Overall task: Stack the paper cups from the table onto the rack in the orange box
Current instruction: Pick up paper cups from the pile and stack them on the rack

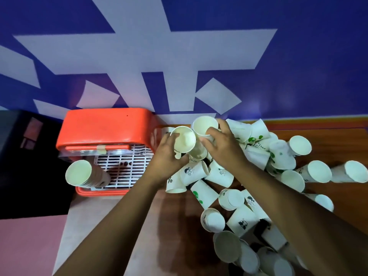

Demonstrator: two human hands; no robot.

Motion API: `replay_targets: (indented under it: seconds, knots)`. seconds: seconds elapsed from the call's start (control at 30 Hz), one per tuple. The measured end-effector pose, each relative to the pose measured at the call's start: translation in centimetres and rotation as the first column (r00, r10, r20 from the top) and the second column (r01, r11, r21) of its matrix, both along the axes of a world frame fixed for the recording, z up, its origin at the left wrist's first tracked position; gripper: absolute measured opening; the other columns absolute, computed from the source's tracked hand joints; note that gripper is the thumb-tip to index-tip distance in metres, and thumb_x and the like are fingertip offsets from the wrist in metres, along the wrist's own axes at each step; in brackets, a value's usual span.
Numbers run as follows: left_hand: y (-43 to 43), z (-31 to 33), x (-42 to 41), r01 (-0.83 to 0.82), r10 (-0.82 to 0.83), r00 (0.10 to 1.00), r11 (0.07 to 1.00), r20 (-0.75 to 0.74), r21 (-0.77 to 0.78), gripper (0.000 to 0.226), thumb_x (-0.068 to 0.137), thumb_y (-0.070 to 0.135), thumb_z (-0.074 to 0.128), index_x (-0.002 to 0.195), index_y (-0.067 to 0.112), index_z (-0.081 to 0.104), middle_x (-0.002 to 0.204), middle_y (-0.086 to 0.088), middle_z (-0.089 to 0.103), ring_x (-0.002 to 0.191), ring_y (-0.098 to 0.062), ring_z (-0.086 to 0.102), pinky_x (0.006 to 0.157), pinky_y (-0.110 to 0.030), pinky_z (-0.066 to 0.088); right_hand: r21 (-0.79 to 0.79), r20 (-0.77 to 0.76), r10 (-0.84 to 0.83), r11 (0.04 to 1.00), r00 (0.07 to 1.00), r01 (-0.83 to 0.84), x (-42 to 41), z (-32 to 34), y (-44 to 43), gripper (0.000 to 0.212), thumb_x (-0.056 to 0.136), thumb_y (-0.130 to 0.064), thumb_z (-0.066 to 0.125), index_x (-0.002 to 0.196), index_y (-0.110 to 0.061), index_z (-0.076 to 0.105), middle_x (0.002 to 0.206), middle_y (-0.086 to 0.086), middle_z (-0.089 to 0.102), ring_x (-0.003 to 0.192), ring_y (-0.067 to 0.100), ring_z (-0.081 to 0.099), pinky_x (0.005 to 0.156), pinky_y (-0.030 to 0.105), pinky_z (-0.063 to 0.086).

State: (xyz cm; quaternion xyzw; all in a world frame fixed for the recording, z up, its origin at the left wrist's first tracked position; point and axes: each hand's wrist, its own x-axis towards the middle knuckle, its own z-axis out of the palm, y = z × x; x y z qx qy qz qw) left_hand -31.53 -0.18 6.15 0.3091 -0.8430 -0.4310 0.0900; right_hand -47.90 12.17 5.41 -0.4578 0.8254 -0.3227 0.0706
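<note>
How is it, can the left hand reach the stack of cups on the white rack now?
Probably yes. The left hand, gripping a cup, is at the right edge of the orange box; the white rack between it and the stack looks open from above, with nothing tall in the way.

The rack (pixel 123 164) in the orange box (pixel 95 193) lies open from above at its middle and right. The stack of cups (pixel 85 174) fills its near-left corner, and the raised lid (pixel 105 126) walls the far side. My left hand (pixel 169 158) and right hand (pixel 225 144), each round a paper cup (pixel 184 141), block the box's right edge. The heap of cups (pixel 258 176) crowds the counter (pixel 175 226) on the right; a bare strip lies near me.
</note>
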Motion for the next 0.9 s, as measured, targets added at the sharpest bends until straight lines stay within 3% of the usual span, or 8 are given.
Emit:
replay_targets:
  seconds: [0.1, 0.17, 0.27, 0.37, 0.53, 0.63, 0.77, 0.9]
  knots:
    - [0.2, 0.7, 1.6, 0.063, -0.064, 0.997, 0.997, -0.038, -0.033, 0.061, 0.082, 0.023, 0.080, 0.135, 0.020, 0.050, 0.117, 0.011, 0.052, 0.092, 0.000, 0.049, 0.079, -0.008, 0.041, -0.008, 0.181, -0.042, 0.999, 0.983, 0.044, 1.9, 1.3, 2.1, 0.016, 0.089, -0.024, 0.067, 0.086, -0.011, 0.058, 0.129, 0.006, 0.045, 0.109, 0.016, 0.049, 0.087, 0.020, 0.037]
    - [0.4, 1.6, 2.7, 0.057, -0.055, 0.996, 0.998, -0.071, 0.020, 0.061, 0.082, 0.033, 0.081, 0.132, 0.032, 0.047, 0.111, 0.019, 0.056, 0.083, -0.001, 0.053, 0.074, -0.015, 0.044, -0.006, 0.260, -0.067, 0.997, 0.963, 0.071, 2.9, 2.1, 2.9, 0.016, 0.087, -0.026, 0.068, 0.082, -0.018, 0.056, 0.123, -0.001, 0.048, 0.104, 0.012, 0.051, 0.089, 0.026, 0.041]
    - [0.7, 2.8, 4.4, 0.065, -0.043, 0.984, 0.990, -0.175, 0.127, 0.079, 0.081, 0.028, 0.084, 0.141, 0.036, 0.033, 0.135, 0.019, 0.049, 0.108, 0.003, 0.056, 0.088, -0.015, 0.046, -0.034, 0.341, -0.045, 0.998, 0.939, 0.060, 4.1, 3.3, 3.0, 0.016, 0.086, -0.028, 0.069, 0.079, -0.025, 0.055, 0.107, -0.008, 0.050, 0.095, 0.008, 0.054, 0.088, 0.032, 0.047]
    - [1.0, 4.1, 6.7, -0.003, 0.060, 0.973, 0.968, -0.222, 0.251, 0.071, 0.083, 0.017, 0.082, 0.139, 0.031, 0.040, 0.134, 0.019, 0.054, 0.106, 0.010, 0.056, 0.088, -0.007, 0.042, -0.082, 0.412, 0.021, 0.997, 0.911, 0.014, 5.5, 4.5, 2.4, 0.013, 0.085, -0.029, 0.070, 0.082, -0.026, 0.058, 0.100, -0.010, 0.053, 0.093, 0.008, 0.056, 0.085, 0.033, 0.049]
    - [-0.4, 4.2, 12.5, -0.100, 0.189, 0.946, 0.943, -0.264, 0.317, 0.058, 0.081, 0.028, 0.082, 0.130, 0.031, 0.051, 0.127, 0.009, 0.063, 0.120, -0.016, 0.060, 0.101, -0.044, 0.050, -0.110, 0.601, 0.095, 0.993, 0.793, -0.035, 9.5, 5.8, 0.1, 0.041, 0.075, -0.046, 0.073, 0.110, -0.042, 0.051, 0.118, -0.010, 0.060, 0.106, 0.014, 0.062, 0.093, 0.042, 0.053]
    - [-2.1, 3.9, 17.5, -0.219, 0.305, 0.913, 0.927, -0.270, 0.304, 0.067, 0.075, 0.039, 0.083, 0.132, 0.030, 0.050, 0.126, 0.003, 0.063, 0.117, -0.022, 0.061, 0.098, -0.053, 0.052, -0.113, 0.628, 0.087, 0.993, 0.774, -0.020, 12.4, 5.6, -2.3, 0.061, 0.068, -0.047, 0.075, 0.120, -0.048, 0.043, 0.129, -0.010, 0.054, 0.115, 0.012, 0.059, 0.102, 0.042, 0.049]
    - [-5.2, 3.0, 23.9, -0.352, 0.423, 0.868, 0.894, -0.261, 0.278, 0.075, 0.072, 0.042, 0.080, 0.137, 0.028, 0.046, 0.132, 0.002, 0.058, 0.118, -0.014, 0.059, 0.096, -0.033, 0.052, -0.067, 0.621, 0.108, 0.994, 0.777, -0.085, 16.3, 5.0, -5.0, 0.077, 0.073, -0.030, 0.081, 0.135, -0.038, 0.036, 0.133, -0.013, 0.050, 0.121, 0.006, 0.053, 0.106, 0.034, 0.046]
    - [-8.1, 2.4, 26.8, -0.423, 0.491, 0.821, 0.865, -0.291, 0.269, 0.071, 0.074, 0.029, 0.083, 0.133, 0.020, 0.044, 0.123, 0.013, 0.056, 0.107, 0.007, 0.056, 0.089, -0.012, 0.045, -0.046, 0.618, 0.107, 0.994, 0.779, -0.100, 19.7, 5.2, -7.5, 0.071, 0.076, -0.018, 0.081, 0.132, -0.036, 0.041, 0.128, -0.009, 0.053, 0.111, -0.002, 0.055, 0.096, 0.021, 0.049]
